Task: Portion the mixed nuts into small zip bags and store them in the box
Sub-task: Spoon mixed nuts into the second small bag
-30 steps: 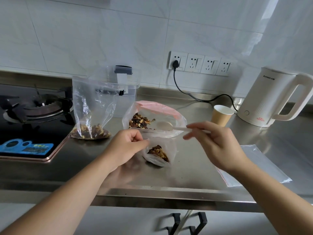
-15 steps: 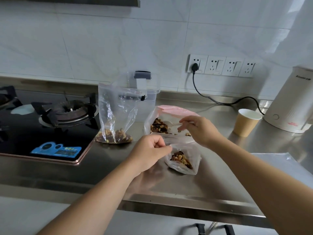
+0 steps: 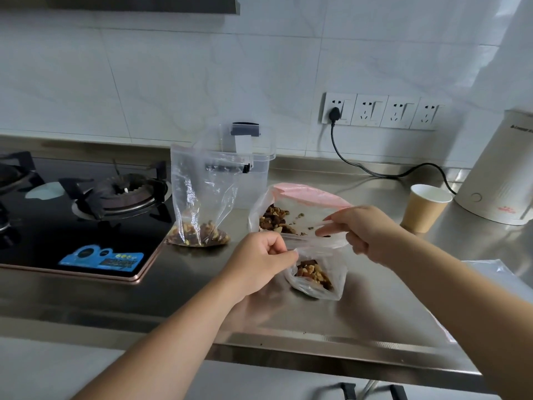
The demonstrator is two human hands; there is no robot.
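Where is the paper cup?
The paper cup stands on the counter at the right, just left of the white kettle.

Home kitchen, gas stove (image 3: 115,194), kettle (image 3: 499,174), tiled wall (image 3: 173,67)

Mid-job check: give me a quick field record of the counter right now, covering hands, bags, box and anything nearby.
left hand: pinches the top edge of the small zip bag, which holds nuts
right hand: holds a spoon handle at the large nut bag
large nut bag: open, pink strip at its mouth, nuts inside
filled zip bag: stands upright beside the gas stove, nuts at the bottom
clear box: behind the bags, lid raised
paper cup: right, near the white kettle
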